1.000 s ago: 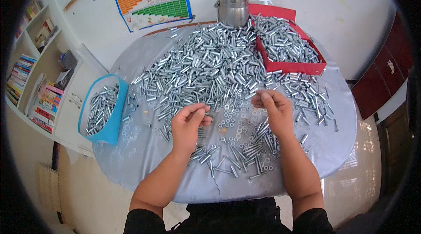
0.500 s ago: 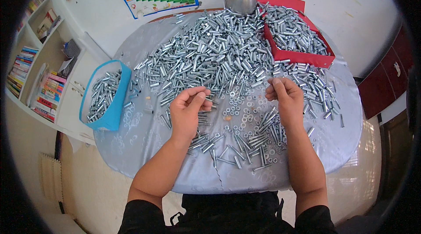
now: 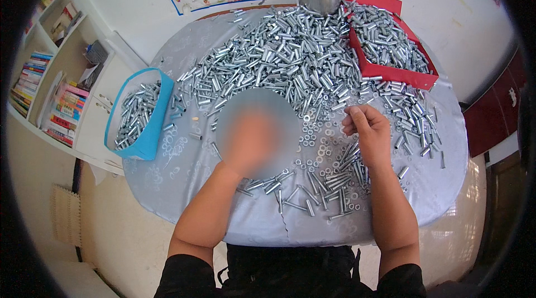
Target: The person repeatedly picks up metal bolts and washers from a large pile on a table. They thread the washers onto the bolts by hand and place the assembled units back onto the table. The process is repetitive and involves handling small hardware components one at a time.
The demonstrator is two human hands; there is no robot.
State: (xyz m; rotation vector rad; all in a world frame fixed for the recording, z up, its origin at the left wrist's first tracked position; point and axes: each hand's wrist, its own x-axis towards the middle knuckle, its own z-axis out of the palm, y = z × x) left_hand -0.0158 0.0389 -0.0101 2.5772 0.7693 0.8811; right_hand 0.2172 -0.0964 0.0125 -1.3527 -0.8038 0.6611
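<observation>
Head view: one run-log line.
left hand: blurred, hold unclear; right hand: curled near nuts, hold unclear; blue bin: metal fasteners inside; red box: heaped likewise

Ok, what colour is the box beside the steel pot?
The box is red, seen best in the head view.

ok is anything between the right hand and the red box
Yes: a band of loose metal parts lies between the right hand and the red box's front wall, which itself stands on the near side. Nothing taller shows in between.
</observation>
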